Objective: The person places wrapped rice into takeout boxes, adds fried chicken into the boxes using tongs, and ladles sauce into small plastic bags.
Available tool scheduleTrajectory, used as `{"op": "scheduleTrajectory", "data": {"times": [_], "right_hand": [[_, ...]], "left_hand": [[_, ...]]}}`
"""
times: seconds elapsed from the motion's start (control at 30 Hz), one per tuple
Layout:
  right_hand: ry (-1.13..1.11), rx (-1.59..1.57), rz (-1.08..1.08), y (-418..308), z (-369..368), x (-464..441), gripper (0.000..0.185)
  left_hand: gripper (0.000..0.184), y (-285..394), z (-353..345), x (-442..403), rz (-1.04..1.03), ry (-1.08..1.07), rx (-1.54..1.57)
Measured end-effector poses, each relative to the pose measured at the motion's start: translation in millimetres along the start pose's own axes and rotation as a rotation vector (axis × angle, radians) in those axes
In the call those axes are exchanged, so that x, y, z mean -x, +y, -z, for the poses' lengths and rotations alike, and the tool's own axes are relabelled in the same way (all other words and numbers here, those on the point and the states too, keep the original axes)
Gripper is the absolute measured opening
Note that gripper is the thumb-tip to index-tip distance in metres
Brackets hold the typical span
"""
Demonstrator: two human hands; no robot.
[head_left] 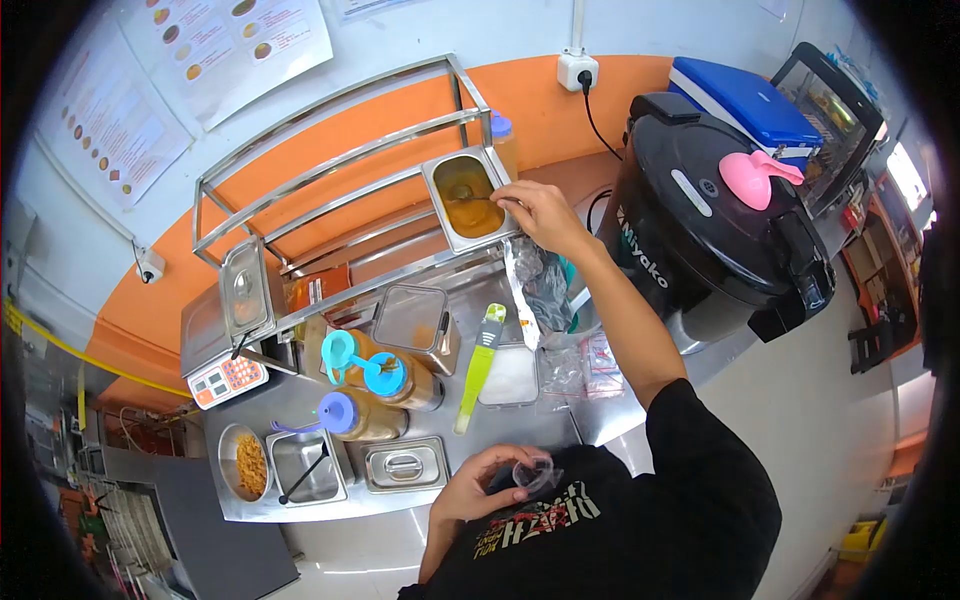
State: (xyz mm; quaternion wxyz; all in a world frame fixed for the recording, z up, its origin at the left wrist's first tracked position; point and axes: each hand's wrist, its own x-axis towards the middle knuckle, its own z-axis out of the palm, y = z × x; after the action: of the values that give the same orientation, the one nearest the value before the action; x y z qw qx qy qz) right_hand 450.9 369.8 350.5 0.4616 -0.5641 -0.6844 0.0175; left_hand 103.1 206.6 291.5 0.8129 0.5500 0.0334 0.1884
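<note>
My right hand (545, 215) pinches the handle of a metal spoon (480, 199), whose bowl end dips into orange-brown sauce (472, 217). That sauce fills part of a deep steel pan (443, 228) set in the metal rack. Close to my body, my left hand (480, 487) holds a small clear plastic cup (537, 474) between thumb and fingers. A steel lid (404, 465) lies on the table near my left hand. The green spatula-like tool (480, 375) rests between my two hands.
Several pump bottles (365, 414) stand left of centre. A steel bowl (243, 463) of brown crumbs and a steel tray (310, 467) sit at front left. A large black cooker (700, 210) with a pink scoop (748, 181) stands right. The metal rack (320, 205) spans the back.
</note>
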Motion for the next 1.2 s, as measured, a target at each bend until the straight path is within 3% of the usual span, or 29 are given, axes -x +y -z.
{"op": "scheduleTrajectory", "data": {"times": [0.23,0.43,0.5,0.53,0.6,0.63,0.8,0.93,0.97,1.03,1.1,1.2], "right_hand": [[-0.161,-0.074,-0.227,-27.7,29.2,3.1,0.019],[-0.122,-0.118,-0.185,-21.6,40.4,5.3,0.021],[-0.141,0.026,-0.160,-10.3,31.0,6.6,0.019],[-0.034,0.031,-0.021,-2.2,23.6,9.7,0.021],[-0.038,0.168,-0.068,10.6,12.8,10.7,0.024],[0.008,0.060,-0.107,7.7,12.2,10.5,0.024],[0.065,0.019,-0.038,-10.4,12.9,6.7,0.021],[0.103,0.008,0.063,14.2,-11.8,-0.9,0.020],[0.197,0.005,0.078,18.2,-18.1,1.2,0.018],[0.268,-0.221,-0.052,15.8,-18.2,0.6,0.016],[0.321,-0.088,-0.052,4.8,-6.6,0.2,0.017],[0.289,-0.282,-0.119,8.8,-2.0,-1.5,0.018]], "left_hand": [[0.056,-9.6,-9.5,-5.2,0.090,-0.335,0.271],[0.063,-14.0,-12.5,-11.9,0.169,-0.479,0.273],[0.072,-15.1,-16.4,-10.9,0.210,-0.430,0.254],[0.076,-9.3,-19.2,-11.6,0.235,-0.423,0.253],[0.086,3.2,-27.9,-14.5,0.319,-0.377,0.283],[0.091,5.4,-29.4,-8.3,0.372,-0.299,0.306],[0.080,5.2,-38.5,8.2,0.308,-0.021,0.271],[0.081,3.6,-30.8,13.5,0.225,-0.042,0.221],[0.081,-0.6,-27.4,14.4,0.177,-0.047,0.232],[0.078,2.4,-19.1,15.7,0.077,-0.032,0.198],[0.075,10.5,-10.4,9.3,-0.013,-0.025,0.129],[0.071,37.3,11.4,7.9,-0.108,0.026,0.014]]}}
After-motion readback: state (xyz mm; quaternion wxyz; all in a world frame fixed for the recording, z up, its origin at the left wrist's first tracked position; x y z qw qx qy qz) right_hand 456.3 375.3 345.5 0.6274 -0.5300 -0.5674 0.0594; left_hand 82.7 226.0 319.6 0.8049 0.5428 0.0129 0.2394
